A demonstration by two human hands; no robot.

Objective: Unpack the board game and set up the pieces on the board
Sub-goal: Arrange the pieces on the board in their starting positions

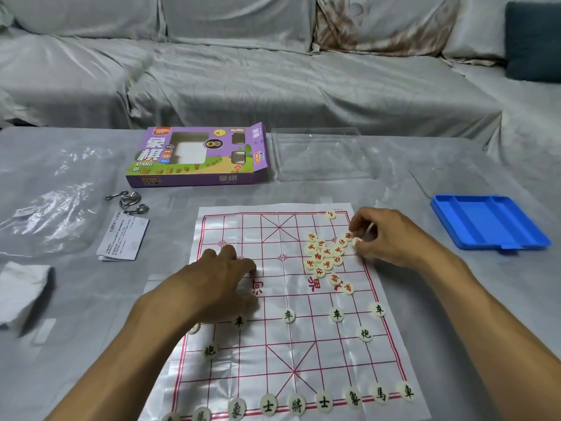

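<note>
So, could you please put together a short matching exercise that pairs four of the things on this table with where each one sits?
Things:
1. purple game box
2. blue tray
3. metal ring puzzle
4. heap of red-lettered pieces

Places:
A. on the board's far right part, by the right hand
B. at the table's right edge
C. left of the board, above a folded leaflet
D. beyond the board, beside a clear plastic lid

Pairs: 1-D, 2-B, 3-C, 4-A

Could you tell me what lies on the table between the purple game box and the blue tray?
In the head view, a clear plastic tray sits just right of the purple game box; beyond it, only bare grey tablecloth runs to the blue tray.
</note>
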